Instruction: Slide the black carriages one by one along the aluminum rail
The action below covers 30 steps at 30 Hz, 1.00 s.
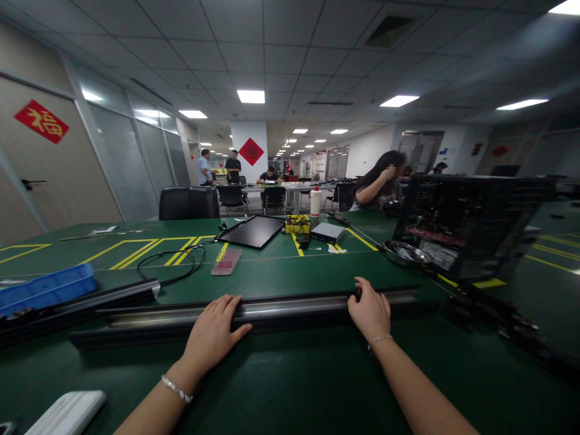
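Note:
A long metal rail (290,310) with dark edges and a shiny grooved middle lies across the green table before me. My left hand (212,332) is laid over its left-centre part, fingers across the rail and thumb along the near edge. Toward the right end, my right hand (369,308) grips the same rail with bent fingers. Parts of the rail are hidden under both hands. A similar dark rail (113,296) lies to the left, beside a blue plastic tray (67,287).
An open computer case (466,223) stands at right near a metal bowl (405,252). Farther back are a flat black panel (254,231), a grey drive (328,232), a yellow box (298,225) and a white bottle (315,202). A black cable (181,278) curls at left. A person (380,181) sits opposite.

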### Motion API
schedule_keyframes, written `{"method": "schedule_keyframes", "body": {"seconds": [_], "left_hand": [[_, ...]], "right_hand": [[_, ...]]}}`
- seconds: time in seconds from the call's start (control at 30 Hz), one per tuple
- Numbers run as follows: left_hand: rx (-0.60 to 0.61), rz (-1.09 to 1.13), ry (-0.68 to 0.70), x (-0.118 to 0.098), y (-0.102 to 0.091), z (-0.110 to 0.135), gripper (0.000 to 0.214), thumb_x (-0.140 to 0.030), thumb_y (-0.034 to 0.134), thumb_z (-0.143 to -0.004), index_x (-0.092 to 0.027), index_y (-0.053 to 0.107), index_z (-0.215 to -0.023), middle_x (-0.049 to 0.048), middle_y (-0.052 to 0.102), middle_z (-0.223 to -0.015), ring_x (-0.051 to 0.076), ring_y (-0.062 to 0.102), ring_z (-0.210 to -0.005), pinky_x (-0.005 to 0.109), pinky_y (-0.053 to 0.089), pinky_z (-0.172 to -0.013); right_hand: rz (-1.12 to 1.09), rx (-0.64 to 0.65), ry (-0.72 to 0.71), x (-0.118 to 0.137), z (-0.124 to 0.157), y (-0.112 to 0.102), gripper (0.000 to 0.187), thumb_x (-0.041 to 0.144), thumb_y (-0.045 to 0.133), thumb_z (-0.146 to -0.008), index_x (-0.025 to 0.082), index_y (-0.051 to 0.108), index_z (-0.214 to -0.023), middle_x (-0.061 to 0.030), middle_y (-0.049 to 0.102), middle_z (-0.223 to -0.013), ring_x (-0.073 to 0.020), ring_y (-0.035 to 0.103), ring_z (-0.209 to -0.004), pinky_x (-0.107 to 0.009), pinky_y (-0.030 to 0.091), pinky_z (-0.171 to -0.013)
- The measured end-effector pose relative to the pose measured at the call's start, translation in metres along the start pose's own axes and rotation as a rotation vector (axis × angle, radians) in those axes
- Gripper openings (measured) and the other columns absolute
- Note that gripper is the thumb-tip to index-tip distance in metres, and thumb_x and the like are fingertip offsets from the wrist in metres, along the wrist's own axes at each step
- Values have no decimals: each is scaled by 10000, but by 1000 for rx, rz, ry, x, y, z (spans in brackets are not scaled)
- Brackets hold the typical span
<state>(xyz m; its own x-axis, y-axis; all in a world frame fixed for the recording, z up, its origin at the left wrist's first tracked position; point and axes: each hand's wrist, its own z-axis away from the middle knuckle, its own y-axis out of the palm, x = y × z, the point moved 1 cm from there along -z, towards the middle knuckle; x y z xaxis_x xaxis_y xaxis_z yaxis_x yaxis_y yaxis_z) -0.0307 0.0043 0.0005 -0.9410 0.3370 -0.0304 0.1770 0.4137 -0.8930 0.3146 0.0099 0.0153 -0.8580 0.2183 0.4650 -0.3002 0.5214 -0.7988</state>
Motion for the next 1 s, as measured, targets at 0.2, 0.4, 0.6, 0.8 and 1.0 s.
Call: {"method": "schedule_keyframes", "body": {"seconds": [0.2,0.4,0.6,0.8,1.0], "left_hand": [[-11,21,-6,1,2,0,613,-570,473,-774,-176,492,-1243,115,550,-1240,253,502,-1138,410,367,-998],[-15,18,-7,1,1,0,613,-579,460,-775,-177,500,-1235,117,557,-1231,261,509,-1130,416,379,-985],[-6,9,-10,2,2,0,624,-590,447,-779,-181,488,-1248,114,547,-1248,260,501,-1143,417,369,-997],[13,5,-12,2,0,0,631,-591,435,-784,-171,486,-1252,125,545,-1250,267,498,-1146,419,372,-991],[19,1,-24,0,-2,-1,637,-580,459,-775,-154,493,-1248,127,548,-1248,267,497,-1152,410,367,-1002]], "right_hand": [[-16,-27,-12,-4,-2,3,460,174,419,-749,197,438,-1207,-59,604,-1142,-201,527,-1085,-413,240,-1024],[-15,-29,-18,-9,-5,4,476,160,409,-749,192,433,-1223,-71,577,-1182,-205,512,-1098,-376,279,-993],[21,-25,-19,-11,-6,4,474,178,391,-768,175,431,-1240,-87,561,-1182,-212,509,-1096,-357,329,-946],[22,-38,-28,-11,-6,4,477,181,390,-769,173,431,-1244,-85,549,-1197,-209,512,-1087,-344,340,-934],[0,-43,-84,-17,-8,5,462,199,415,-758,184,453,-1218,-75,579,-1143,-208,532,-1042,-343,355,-920]]}}
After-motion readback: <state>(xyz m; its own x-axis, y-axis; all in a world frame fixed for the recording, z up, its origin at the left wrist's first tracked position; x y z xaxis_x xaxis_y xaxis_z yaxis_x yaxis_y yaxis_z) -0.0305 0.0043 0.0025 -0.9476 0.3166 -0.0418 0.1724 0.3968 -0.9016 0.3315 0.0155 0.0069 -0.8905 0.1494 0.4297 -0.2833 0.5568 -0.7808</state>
